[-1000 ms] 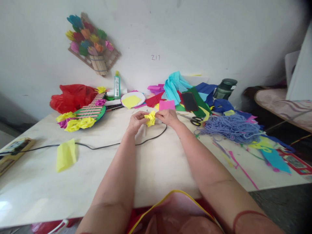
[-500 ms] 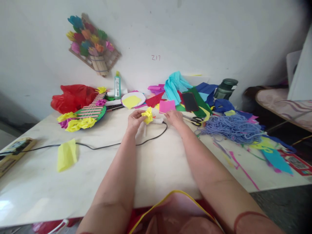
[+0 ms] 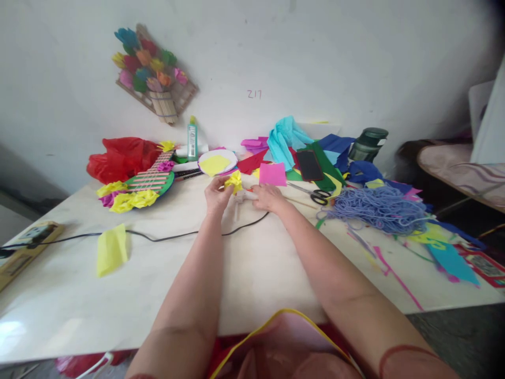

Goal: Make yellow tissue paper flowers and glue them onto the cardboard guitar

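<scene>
My left hand (image 3: 218, 195) is closed, pinching a yellow crepe-paper flower (image 3: 234, 181) above the table. Just to its right, my right hand (image 3: 268, 199) closes over the handle end of a white glue gun (image 3: 245, 196), which lies on the table with a black cord (image 3: 240, 229) running off to the left. My fingers cover part of its body. A thin wooden stick (image 3: 300, 202) lies right of that hand, close to black-handled scissors (image 3: 319, 196). Behind the hand is a square of pink paper (image 3: 273, 174).
A paper guitar (image 3: 158, 181) with yellow and pink flowers lies left, near a red plastic bag (image 3: 122, 158). Yellow paper (image 3: 112, 250) and a power strip (image 3: 31, 247) sit nearer. Blue yarn (image 3: 379, 208), a phone (image 3: 310, 165) and a dark jar (image 3: 369, 143) are right.
My right hand has let go of the thin stick, now lying on the table, and moved left and down onto the glue gun. My left hand shifted slightly left with the flower.
</scene>
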`<state>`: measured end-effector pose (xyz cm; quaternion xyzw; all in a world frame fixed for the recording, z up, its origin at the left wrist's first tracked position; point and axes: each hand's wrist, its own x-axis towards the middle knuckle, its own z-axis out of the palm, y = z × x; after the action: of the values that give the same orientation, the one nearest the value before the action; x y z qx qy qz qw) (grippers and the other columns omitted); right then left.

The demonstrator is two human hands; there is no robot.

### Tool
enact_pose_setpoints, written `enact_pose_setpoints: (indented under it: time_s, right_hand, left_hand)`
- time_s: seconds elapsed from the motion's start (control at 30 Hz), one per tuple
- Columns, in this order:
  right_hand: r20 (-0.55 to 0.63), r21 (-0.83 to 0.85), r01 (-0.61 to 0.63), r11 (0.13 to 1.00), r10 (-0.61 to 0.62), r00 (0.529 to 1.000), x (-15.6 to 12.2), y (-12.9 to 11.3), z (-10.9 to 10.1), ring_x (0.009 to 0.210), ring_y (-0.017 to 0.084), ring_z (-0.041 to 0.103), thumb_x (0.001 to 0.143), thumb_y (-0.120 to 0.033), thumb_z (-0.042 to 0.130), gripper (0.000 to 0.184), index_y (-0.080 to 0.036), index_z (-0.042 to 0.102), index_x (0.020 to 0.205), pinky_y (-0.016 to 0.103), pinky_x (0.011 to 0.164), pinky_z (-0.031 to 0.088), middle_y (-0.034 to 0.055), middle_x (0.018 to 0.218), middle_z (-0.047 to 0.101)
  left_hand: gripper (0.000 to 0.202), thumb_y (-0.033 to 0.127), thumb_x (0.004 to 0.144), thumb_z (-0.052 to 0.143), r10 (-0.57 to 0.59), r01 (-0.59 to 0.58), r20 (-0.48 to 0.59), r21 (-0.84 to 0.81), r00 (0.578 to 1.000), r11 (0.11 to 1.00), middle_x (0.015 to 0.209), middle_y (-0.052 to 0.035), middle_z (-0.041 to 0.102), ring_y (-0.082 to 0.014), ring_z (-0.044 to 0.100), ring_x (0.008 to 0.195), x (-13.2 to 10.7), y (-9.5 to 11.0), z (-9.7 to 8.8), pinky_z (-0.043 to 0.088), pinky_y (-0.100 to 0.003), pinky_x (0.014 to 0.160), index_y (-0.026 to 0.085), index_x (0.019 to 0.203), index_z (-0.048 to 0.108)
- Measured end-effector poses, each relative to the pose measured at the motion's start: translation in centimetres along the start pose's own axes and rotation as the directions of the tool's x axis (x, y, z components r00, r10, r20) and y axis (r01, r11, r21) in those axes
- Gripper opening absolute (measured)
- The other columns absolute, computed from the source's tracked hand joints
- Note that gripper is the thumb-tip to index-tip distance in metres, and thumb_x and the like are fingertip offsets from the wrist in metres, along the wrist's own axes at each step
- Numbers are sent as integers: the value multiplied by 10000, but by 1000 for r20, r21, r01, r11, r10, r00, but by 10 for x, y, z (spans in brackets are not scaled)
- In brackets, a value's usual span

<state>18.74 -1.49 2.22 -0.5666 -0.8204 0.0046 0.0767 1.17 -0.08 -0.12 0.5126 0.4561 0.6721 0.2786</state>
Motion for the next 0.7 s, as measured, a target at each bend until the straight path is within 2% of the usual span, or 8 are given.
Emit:
enact_pose_setpoints:
  time_s: [0.17,0.37,0.47,0.6,0.7]
  right_hand:
    - [-4,-31,-43,999,43,999,0,-12,6,1147,295,565,778,-175,543,496,-140,542,1272,380,920,446,168,1212,630]
    - [-30,-46,-25,999,24,999,0,-15,11,1159,280,534,800,-119,486,476,-160,540,1271,385,947,415,158,1200,625]
    - [-66,-39,-51,998,49,997,-1,-14,10,1132,286,557,813,-186,513,434,-166,568,1243,392,933,418,164,1156,650]
    - [-126,13,-150,989,150,981,-3,-7,6,1084,292,601,848,-363,548,391,-203,621,1198,385,878,444,155,1079,696]
    - [-155,53,-254,966,260,953,-5,2,3,1014,283,643,867,-362,526,343,-242,656,1161,376,834,458,131,1050,720]
  left_hand:
    - [269,246,616,635,17,-16,-10,108,1000,994,902,-64,731,-193,694,857,-1,0,1,549,-289,752,168,872,668]
    - [238,224,639,623,47,-41,-36,166,998,985,896,-39,737,-182,696,864,-2,1,0,550,-288,788,185,870,667]
    - [240,219,646,616,56,-45,-53,189,997,981,892,-28,741,-175,698,868,-1,1,-1,549,-281,795,193,877,675]
    - [251,212,655,616,58,-40,-83,204,995,978,914,-24,745,-178,700,905,1,-2,-2,552,-277,803,204,899,675]
    - [259,210,657,620,73,-45,-107,240,992,970,915,-20,748,-182,700,918,2,-6,-4,553,-287,815,216,909,682]
